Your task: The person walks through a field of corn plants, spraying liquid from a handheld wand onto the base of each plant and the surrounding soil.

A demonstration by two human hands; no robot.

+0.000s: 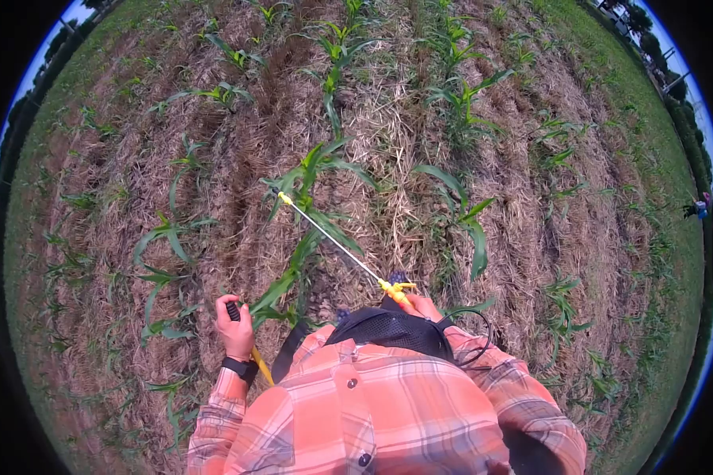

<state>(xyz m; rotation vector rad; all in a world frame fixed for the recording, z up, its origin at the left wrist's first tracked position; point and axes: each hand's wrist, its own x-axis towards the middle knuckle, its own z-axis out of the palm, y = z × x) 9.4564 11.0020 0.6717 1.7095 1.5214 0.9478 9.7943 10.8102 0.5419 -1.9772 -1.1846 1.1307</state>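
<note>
My left hand is wrapped round the black grip of a yellow pump lever, at the left of my body. My right hand is closed on the yellow handle of a spray wand, close to my waist. Its thin metal tube slants forward and left, with a yellow nozzle end over the leaves of a young corn plant. Whether any spray comes out cannot be seen. A black hose loops beside my right forearm. Part of the right-hand fingers is hidden.
Rows of young corn plants run forward on both sides, with dry straw on the soil between them. A black mesh bag sits at my waist. Another person is far off at the right edge, near green grass.
</note>
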